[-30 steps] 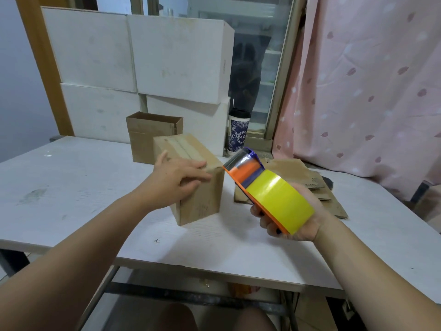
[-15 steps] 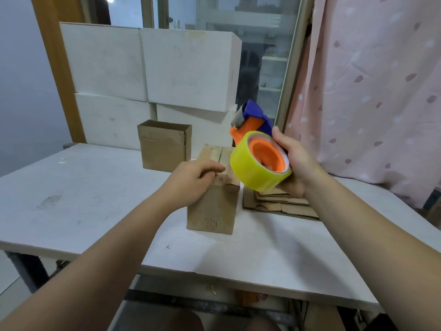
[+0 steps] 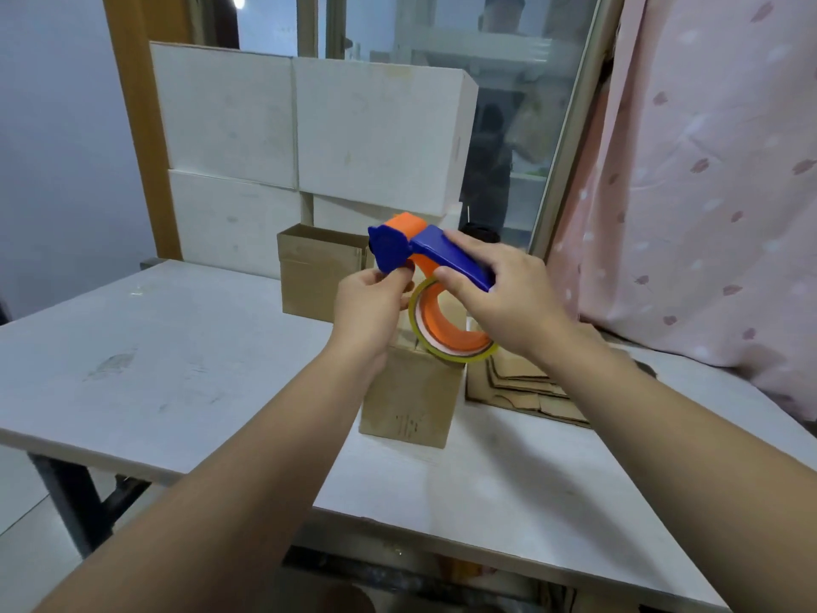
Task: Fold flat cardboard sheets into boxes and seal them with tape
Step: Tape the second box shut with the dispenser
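One small brown cardboard box (image 3: 409,391) stands folded mid-surface, with its seam hidden by the hands. An open brown box (image 3: 318,272) sits near the far edge of the white surface (image 3: 177,369), and flat cardboard sheets (image 3: 517,391) wait unfolded toward the right edge. The right hand (image 3: 508,298) has its grip clenched on the blue-and-orange plastic tape dispenser (image 3: 442,258) above the box, and the left hand (image 3: 371,307) pinches its front. The surface's left half offers room for moving.

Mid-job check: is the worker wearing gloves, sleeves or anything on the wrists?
No. The left hand and right hand are bare, without gloves, rings or a watch. The left forearm and right forearm are uncovered to the frame's edge; no sleeve shows.
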{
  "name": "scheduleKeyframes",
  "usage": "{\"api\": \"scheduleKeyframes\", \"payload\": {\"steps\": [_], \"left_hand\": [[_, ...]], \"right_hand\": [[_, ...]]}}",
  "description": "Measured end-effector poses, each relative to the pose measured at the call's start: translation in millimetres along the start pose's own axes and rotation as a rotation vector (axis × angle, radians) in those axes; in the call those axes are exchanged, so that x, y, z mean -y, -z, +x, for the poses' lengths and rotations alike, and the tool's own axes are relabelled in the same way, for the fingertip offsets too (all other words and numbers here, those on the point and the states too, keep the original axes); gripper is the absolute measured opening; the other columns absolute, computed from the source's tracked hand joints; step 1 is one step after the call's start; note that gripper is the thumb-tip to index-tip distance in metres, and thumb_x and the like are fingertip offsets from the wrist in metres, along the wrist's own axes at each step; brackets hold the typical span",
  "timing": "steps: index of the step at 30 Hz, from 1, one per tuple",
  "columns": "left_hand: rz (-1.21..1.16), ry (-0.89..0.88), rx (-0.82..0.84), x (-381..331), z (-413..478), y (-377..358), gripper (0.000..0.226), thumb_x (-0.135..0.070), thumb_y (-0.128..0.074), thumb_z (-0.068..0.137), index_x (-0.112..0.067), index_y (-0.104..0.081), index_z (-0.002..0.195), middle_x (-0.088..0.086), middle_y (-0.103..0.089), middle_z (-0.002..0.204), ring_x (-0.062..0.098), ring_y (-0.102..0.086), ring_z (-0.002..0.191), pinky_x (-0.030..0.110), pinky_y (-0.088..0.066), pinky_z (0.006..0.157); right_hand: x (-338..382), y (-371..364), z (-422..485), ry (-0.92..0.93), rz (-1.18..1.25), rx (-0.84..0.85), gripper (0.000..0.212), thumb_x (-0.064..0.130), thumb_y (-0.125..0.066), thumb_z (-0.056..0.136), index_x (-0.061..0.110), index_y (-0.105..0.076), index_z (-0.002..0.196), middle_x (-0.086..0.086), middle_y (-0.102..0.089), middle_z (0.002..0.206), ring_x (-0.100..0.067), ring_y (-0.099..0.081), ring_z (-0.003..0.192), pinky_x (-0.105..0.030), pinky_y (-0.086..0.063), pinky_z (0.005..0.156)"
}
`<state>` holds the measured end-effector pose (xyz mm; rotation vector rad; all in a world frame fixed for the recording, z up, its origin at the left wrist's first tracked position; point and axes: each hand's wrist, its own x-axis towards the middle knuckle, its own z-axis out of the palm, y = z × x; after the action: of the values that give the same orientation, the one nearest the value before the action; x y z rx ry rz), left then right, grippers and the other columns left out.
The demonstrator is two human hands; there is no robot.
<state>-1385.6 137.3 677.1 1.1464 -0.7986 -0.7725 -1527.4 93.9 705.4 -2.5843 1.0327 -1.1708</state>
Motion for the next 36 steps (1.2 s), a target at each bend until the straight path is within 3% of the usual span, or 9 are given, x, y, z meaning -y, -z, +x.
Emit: {"api": "scheduleKeyframes", "payload": {"steps": [4, 8, 11, 15, 20, 25, 29, 33, 36], "left_hand": [[0.009, -0.047, -0.18, 9, -1, 6, 0.016, -0.022, -0.057, 0.092, -0.01, -0.067, 0.094, 0.002, -0.066, 0.08, 0.015, -0.061, 0.075, 0.03, -0.051, 0.071], [0.014, -0.035, -0.208, 15, -7, 14, 0.013, -0.019, -0.058, 0.092, -0.018, -0.066, 0.082, -0.001, -0.067, 0.08, 0.012, -0.065, 0.07, 0.021, -0.047, 0.067], [0.018, -0.052, -0.235, 20, -11, 17, 0.014, -0.019, -0.058, 0.092, -0.017, -0.067, 0.082, -0.001, -0.068, 0.082, 0.012, -0.068, 0.075, 0.016, -0.046, 0.063], [0.126, -0.096, -0.269, 25, -9, 19, 0.014, -0.021, -0.058, 0.092, -0.02, -0.066, 0.08, -0.002, -0.069, 0.078, 0.014, -0.068, 0.082, 0.026, -0.053, 0.074], [0.148, -0.105, -0.234, 25, -12, 23, 0.015, -0.017, -0.058, 0.092, -0.02, -0.065, 0.08, -0.002, -0.069, 0.079, 0.012, -0.067, 0.08, 0.028, -0.054, 0.079], [-0.061, -0.018, -0.182, 23, -19, 27, 0.018, -0.011, -0.057, 0.092, -0.016, -0.068, 0.079, -0.002, -0.069, 0.075, 0.012, -0.066, 0.078, 0.02, -0.05, 0.067], [-0.17, 0.057, -0.264, 24, -22, 25, 0.019, -0.009, -0.059, 0.088, -0.013, -0.065, 0.071, -0.006, -0.066, 0.061, 0.008, -0.063, 0.066, 0.018, -0.05, 0.059], [-0.147, 0.103, -0.306, 32, -19, 28, 0.023, -0.016, -0.063, 0.086, -0.008, -0.061, 0.065, 0.008, -0.059, 0.073, 0.02, -0.056, 0.076, 0.029, -0.048, 0.074], [-0.142, 0.114, -0.325, 36, -18, 30, 0.022, -0.019, -0.066, 0.086, -0.01, -0.066, 0.066, 0.006, -0.068, 0.072, 0.022, -0.068, 0.08, 0.031, -0.056, 0.079]], "right_hand": [[-5, 1, -3, -0.024, 0.048, -0.004, 0.052, 0.046, -0.054, 0.092, 0.031, -0.044, 0.141, 0.01, -0.059, 0.107, -0.01, -0.053, 0.094, -0.035, -0.049, 0.087], [-9, 3, -7, -0.023, 0.136, 0.012, 0.051, 0.046, -0.054, 0.092, 0.035, -0.042, 0.141, 0.014, -0.055, 0.104, -0.015, -0.056, 0.099, -0.044, -0.051, 0.088], [-7, 4, -8, -0.014, 0.145, 0.021, 0.052, 0.046, -0.054, 0.091, 0.035, -0.043, 0.14, 0.022, -0.052, 0.104, -0.013, -0.055, 0.1, -0.042, -0.05, 0.09], [2, 14, -3, -0.007, 0.13, 0.011, 0.054, 0.051, -0.061, 0.086, 0.038, -0.047, 0.136, 0.008, -0.061, 0.114, -0.012, -0.058, 0.097, -0.036, -0.05, 0.089], [0, 23, 3, -0.017, 0.152, 0.061, 0.053, 0.052, -0.06, 0.084, 0.039, -0.049, 0.135, 0.026, -0.055, 0.108, -0.001, -0.058, 0.094, -0.023, -0.048, 0.083], [-10, 17, -8, -0.041, 0.193, 0.125, 0.055, 0.063, -0.054, 0.077, 0.051, -0.045, 0.129, 0.024, -0.059, 0.109, -0.009, -0.06, 0.098, -0.036, -0.053, 0.087], [-7, 19, -8, -0.005, 0.142, 0.153, 0.053, 0.063, -0.052, 0.076, 0.055, -0.04, 0.127, 0.029, -0.056, 0.104, -0.003, -0.057, 0.095, -0.023, -0.048, 0.082], [-4, 18, -8, 0.023, 0.071, 0.17, 0.056, 0.06, -0.055, 0.082, 0.048, -0.043, 0.135, 0.01, -0.061, 0.112, -0.011, -0.055, 0.097, -0.031, -0.047, 0.085], [1, 17, -5, 0.062, -0.008, 0.186, 0.058, 0.061, -0.053, 0.082, 0.045, -0.043, 0.137, 0.004, -0.062, 0.109, -0.012, -0.053, 0.094, -0.029, -0.045, 0.083]]}}
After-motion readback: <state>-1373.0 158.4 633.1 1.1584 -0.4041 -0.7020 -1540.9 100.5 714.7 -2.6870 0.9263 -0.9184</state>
